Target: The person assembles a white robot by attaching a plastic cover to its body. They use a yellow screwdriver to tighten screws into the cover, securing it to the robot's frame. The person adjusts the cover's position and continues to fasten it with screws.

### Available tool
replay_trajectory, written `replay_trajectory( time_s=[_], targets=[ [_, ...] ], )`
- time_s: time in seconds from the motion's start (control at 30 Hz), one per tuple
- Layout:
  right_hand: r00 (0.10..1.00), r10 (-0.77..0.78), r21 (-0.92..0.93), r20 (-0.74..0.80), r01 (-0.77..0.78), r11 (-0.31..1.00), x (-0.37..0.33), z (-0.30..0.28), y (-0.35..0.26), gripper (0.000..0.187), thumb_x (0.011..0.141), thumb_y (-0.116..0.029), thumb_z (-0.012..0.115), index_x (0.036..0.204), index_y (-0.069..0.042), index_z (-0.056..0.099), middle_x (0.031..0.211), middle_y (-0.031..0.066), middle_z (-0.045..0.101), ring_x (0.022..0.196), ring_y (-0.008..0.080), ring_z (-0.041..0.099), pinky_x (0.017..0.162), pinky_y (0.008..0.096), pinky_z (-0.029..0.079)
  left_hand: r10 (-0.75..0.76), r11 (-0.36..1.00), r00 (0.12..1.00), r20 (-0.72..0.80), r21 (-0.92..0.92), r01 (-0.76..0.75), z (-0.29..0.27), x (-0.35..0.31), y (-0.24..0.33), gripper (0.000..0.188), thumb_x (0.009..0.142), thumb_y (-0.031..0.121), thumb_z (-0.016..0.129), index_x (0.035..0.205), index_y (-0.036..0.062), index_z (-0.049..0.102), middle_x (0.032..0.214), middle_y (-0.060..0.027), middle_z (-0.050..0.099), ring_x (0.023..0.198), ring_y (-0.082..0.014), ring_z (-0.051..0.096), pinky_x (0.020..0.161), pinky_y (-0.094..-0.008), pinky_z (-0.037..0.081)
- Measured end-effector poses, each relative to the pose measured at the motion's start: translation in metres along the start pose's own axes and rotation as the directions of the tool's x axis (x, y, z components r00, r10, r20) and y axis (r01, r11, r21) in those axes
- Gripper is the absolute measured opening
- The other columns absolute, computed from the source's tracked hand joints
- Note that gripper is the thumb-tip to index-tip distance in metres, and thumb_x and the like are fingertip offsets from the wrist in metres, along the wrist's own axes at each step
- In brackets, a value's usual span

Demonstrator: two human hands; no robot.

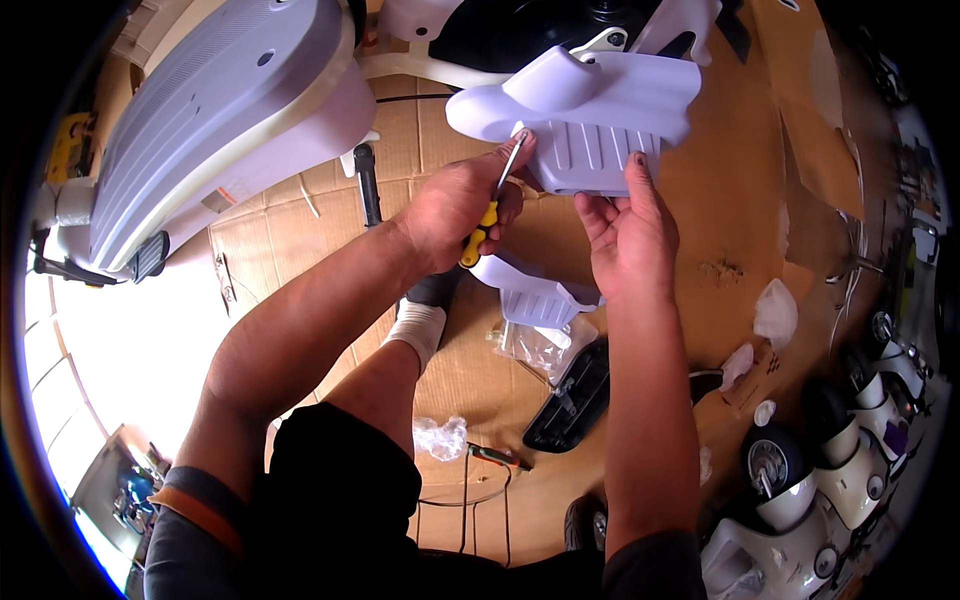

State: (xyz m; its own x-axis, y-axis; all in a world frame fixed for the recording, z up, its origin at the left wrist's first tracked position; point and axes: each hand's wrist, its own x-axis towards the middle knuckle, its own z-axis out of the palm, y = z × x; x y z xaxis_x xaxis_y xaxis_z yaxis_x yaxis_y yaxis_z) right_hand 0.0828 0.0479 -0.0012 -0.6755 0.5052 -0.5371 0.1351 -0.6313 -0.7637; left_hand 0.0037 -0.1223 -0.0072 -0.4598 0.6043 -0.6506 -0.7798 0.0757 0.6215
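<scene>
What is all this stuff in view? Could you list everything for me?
Ribbed panel: one, pale lavender, held at top centre
Screwdriver: one, yellow and black handle, in the left hand
Second ribbed piece: one, pale lavender, below the hands
Large shell: one, lavender and grey, upper left
Black tray-like part: one, black, lower centre
Green-handled tool: one, green and black, lower centre
Crumpled plastic: one, clear, lower centre
Cardboard: several sheets, brown, underneath
Scooter-like vehicles: several, white, lower right
Small rim items: too unclear to count
Left hand: one, bare, centre
Right hand: one, bare, right of centre
Sock: one, white, on a leg, centre
</scene>
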Motion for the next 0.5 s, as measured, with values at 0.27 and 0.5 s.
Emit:
replay_trajectory(
  time_s=[0.27, 0.5],
  targets=[
    [0.998, 0.053, -0.12, 0.013, -0.051, 0.991, 0.006, 0.006, -0.005, 0.052, 0.101, -0.043, 0.067, 0.131, -0.003, 0.052, 0.115, 0.0091, 0.064, 0.093, 0.0174, 0.068, 0.073, 0.0277, 0.061, 0.073, 0.992, 0.993, -0.088, 0.106, -0.064, 0.01, 0.015, 0.01, 0.068, 0.097, 0.072, 0.053, 0.089, 0.0052, 0.058, 0.061, -0.003, 0.049, 0.051, -0.0127, 0.047, 0.044, -0.0287, 0.04],
    [0.991, 0.103, -0.123, 0.081, -0.092, 0.988, 0.021, -0.004, -0.008, 0.05, 0.1, -0.046, 0.068, 0.131, -0.009, 0.055, 0.114, 0.0042, 0.065, 0.09, 0.0153, 0.066, 0.074, 0.0288, 0.059, 0.083, 0.989, 0.991, -0.1, 0.134, -0.069, 0.005, 0.025, 0.009, 0.071, 0.093, 0.076, 0.056, 0.09, 0.005, 0.058, 0.062, -0.0026, 0.049, 0.051, -0.0119, 0.048, 0.044, -0.0274, 0.041]
  ],
)
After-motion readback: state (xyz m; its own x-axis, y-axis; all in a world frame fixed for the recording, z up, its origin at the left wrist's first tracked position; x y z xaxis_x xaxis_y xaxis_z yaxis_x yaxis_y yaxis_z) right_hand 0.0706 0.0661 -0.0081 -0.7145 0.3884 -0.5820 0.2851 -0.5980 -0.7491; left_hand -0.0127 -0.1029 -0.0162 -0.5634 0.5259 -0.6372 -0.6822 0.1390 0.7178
